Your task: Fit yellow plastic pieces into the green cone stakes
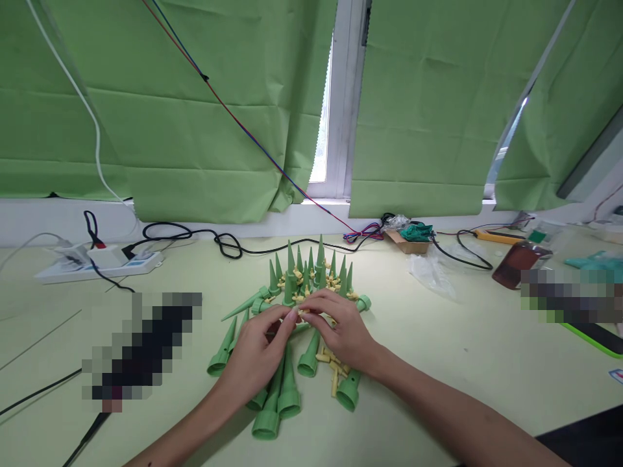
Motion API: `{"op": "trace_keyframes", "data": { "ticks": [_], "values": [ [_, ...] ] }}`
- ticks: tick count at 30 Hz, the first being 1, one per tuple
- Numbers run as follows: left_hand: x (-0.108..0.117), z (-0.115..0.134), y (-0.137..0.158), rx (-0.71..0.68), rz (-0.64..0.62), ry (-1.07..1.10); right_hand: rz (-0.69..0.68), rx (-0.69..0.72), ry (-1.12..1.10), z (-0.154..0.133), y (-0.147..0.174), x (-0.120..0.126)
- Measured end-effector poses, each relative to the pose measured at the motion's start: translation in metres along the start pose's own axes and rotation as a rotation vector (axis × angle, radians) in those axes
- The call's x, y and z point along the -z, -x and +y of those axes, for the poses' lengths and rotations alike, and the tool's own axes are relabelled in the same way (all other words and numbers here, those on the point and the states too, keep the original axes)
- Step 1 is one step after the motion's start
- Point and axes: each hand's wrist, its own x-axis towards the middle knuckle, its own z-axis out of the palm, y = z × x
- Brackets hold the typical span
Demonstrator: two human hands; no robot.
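Head view: from where I stand, both bare hands meet over the middle of the pale table [413, 395], with a small pale-yellow hard-looking piece [302, 312] pinched between their fingertips. The left hand [257, 344] closes thumb and forefinger on its left end, the right hand [343, 327] grips from the other side; neither is clearly nearer. So little of it shows that I can't be sure of its long axis, though it seems to run across, from hand to hand. Below the right palm lies a loose heap of stubby yellow plastic-looking fittings [335, 383], branched or tubular, matte and smooth. Around the wrists, long tapering green plastic-looking cones [289, 395] lie on their sides, several with their wide, hollow collars toward the person. Just beyond the fingers, slim green spikes of the same shape [320, 263] stand upright, points up, crowded together, with more little yellow bits [298, 296] scattered among them.
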Motion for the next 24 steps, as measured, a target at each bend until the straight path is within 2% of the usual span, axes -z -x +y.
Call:
{"op": "trace_keyframes", "data": {
  "ticks": [12,24],
  "values": [
    [0.0005,0.0006,-0.0007,0.033,0.009,0.025,-0.045,-0.022,0.037,0.0053,0.0027,-0.0025],
    [-0.0008,-0.0005,-0.0001,-0.02,0.065,-0.087,-0.014,-0.022,0.109,0.0058,0.0036,-0.0006]
  ]
}}
